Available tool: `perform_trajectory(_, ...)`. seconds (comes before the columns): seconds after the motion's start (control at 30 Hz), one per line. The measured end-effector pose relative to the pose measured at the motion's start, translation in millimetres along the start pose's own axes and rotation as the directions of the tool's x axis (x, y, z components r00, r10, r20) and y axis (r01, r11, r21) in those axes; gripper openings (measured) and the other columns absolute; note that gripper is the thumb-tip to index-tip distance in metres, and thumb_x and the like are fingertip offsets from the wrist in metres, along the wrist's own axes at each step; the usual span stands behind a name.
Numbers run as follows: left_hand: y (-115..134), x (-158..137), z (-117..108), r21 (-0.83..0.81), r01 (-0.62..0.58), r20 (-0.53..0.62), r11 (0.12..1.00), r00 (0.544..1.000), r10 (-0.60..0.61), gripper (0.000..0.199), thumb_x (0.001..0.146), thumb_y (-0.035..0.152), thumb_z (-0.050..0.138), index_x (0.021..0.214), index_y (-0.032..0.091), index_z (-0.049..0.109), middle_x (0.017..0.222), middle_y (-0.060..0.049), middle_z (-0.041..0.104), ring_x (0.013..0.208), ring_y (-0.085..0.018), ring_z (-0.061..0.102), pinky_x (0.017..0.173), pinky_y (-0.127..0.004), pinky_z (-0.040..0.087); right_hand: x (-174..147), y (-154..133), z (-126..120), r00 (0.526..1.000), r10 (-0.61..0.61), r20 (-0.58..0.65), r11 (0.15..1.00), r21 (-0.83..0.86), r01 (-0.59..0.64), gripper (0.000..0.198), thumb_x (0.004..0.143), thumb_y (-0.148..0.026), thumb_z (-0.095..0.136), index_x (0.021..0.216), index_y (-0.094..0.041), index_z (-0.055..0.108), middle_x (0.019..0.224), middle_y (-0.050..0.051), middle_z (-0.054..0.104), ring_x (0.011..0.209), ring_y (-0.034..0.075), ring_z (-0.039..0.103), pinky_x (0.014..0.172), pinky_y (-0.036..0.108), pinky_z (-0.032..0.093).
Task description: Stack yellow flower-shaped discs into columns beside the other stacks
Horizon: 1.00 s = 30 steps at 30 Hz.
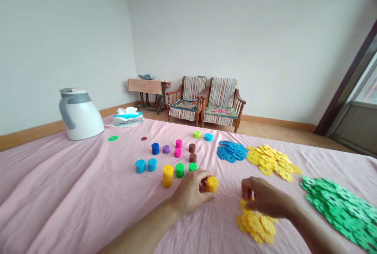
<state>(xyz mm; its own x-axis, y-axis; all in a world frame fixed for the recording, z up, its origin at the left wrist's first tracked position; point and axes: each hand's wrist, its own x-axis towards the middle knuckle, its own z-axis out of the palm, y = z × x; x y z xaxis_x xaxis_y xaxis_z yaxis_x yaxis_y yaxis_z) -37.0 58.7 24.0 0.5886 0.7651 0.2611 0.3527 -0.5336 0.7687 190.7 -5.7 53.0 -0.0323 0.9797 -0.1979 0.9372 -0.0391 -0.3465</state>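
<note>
My left hand (193,191) is closed around a short stack of yellow flower-shaped discs (211,184), gripped between thumb and fingers just above the cloth. To the right, my right hand (265,196) hovers over a loose pile of yellow discs (257,224) with its fingers curled into a pinch; what lies between the fingertips is hidden. A taller yellow stack (167,176) stands upright left of my left hand. Beside it are a green stack (179,170) and another green stack (192,167), the latter partly behind my left hand.
Farther back stand blue stacks (140,166), pink stacks (177,152) and brown stacks (192,158). Loose heaps of blue discs (231,151), yellow discs (272,160) and green discs (341,209) lie right. A white jug (84,118) and tissue pack (128,117) stand at the far left.
</note>
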Motion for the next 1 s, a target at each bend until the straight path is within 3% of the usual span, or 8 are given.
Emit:
perform_trajectory(0.43,-1.0,0.7,2.1,0.038,-0.012,0.016,0.999,1.000,0.011,0.027,0.066,0.014,0.068,0.092,0.018,0.067,0.085,-0.001,0.064,0.075,-0.016,0.055,0.065,-0.023,0.041,6.9,10.1,1.6,0.998,-0.025,0.053,0.996,0.092,0.020,0.025,0.057,-0.011,0.053,0.080,-0.016,0.062,0.081,0.004,0.064,0.071,0.015,0.055,0.059,0.023,0.038)
perform_trajectory(0.73,-1.1,0.0,2.0,0.041,-0.012,0.003,0.999,1.000,0.012,0.024,0.065,0.014,0.069,0.088,0.017,0.067,0.083,0.000,0.063,0.073,-0.015,0.055,0.064,-0.022,0.040,3.8,11.3,-8.5,0.994,-0.088,0.064,0.947,0.315,0.063,0.001,0.062,-0.016,0.057,0.063,-0.016,0.057,0.059,-0.004,0.052,0.057,0.010,0.046,0.051,0.021,0.031)
perform_trajectory(0.8,-0.5,0.1,2.0,0.040,-0.015,0.006,0.999,1.000,0.015,0.023,0.065,0.013,0.068,0.088,0.017,0.068,0.082,0.000,0.063,0.073,-0.015,0.055,0.064,-0.022,0.040,7.1,11.9,-7.9,0.997,-0.076,0.001,0.935,0.349,0.071,0.004,0.064,-0.019,0.057,0.061,-0.016,0.057,0.056,-0.004,0.050,0.054,0.009,0.043,0.050,0.022,0.029)
perform_trajectory(0.9,0.2,0.3,1.8,0.032,-0.006,0.011,0.999,1.000,0.005,0.025,0.065,0.012,0.067,0.090,0.018,0.069,0.082,0.000,0.063,0.072,-0.015,0.054,0.063,-0.022,0.039,14.6,5.0,-3.6,0.981,-0.023,-0.192,0.900,0.423,0.104,0.011,0.068,-0.024,0.058,0.059,-0.017,0.056,0.053,-0.004,0.050,0.053,0.009,0.043,0.050,0.022,0.029)
perform_trajectory(1.0,0.1,0.3,1.6,0.017,0.022,0.008,1.000,1.000,-0.022,0.025,0.066,0.015,0.069,0.091,0.017,0.069,0.083,0.000,0.064,0.071,-0.015,0.054,0.062,-0.022,0.040,20.3,-14.2,3.5,0.947,0.010,-0.322,0.780,0.595,0.194,0.016,0.070,-0.032,0.059,0.061,-0.018,0.057,0.056,-0.003,0.054,0.055,0.010,0.047,0.053,0.023,0.035)
